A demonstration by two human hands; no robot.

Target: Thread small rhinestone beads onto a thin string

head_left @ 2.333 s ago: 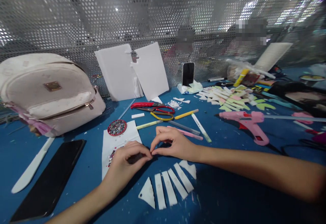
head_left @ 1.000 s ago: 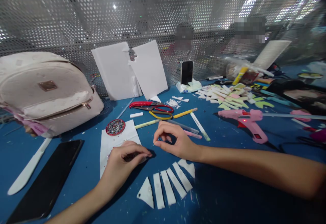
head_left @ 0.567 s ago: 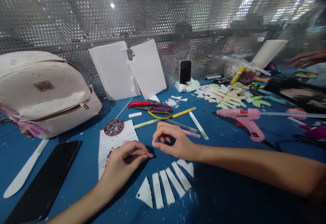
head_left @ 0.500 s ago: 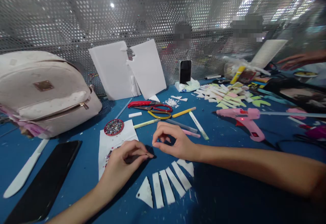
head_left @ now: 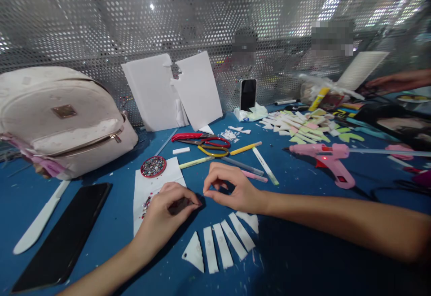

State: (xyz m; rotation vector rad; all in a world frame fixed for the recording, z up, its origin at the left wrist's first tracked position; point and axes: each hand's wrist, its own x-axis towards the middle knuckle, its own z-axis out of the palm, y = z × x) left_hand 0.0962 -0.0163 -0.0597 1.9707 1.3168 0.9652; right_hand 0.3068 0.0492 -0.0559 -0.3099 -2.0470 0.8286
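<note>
My left hand (head_left: 164,215) is closed in a pinch above the blue table, thumb and fingertips together. Facing it, my right hand (head_left: 232,188) also pinches, its fingertips a small gap away. Whatever either holds is too small to make out. Just below them lie flat white pieces in a row like a fish: a pointed head piece (head_left: 194,253) with a hole, several strips (head_left: 222,244) and a notched end piece (head_left: 248,220). Partly under my left hand is a white sheet (head_left: 174,170) with loose shiny bits (head_left: 146,204) and a red round lid (head_left: 153,167) full of them.
Left are a white backpack (head_left: 63,125), a white plastic knife (head_left: 38,224) and a black phone (head_left: 63,237). Beyond my hands lie red-handled scissors (head_left: 202,141) and several markers (head_left: 247,148). A pink glue gun (head_left: 330,157), its light lit, and cut scraps (head_left: 303,125) lie right. Another person's hand (head_left: 387,83) shows far right.
The view has shifted slightly, so most things sit a little further right. My left fingertips have drawn closer together; my right hand keeps its pinch. The other person's hand has moved slightly.
</note>
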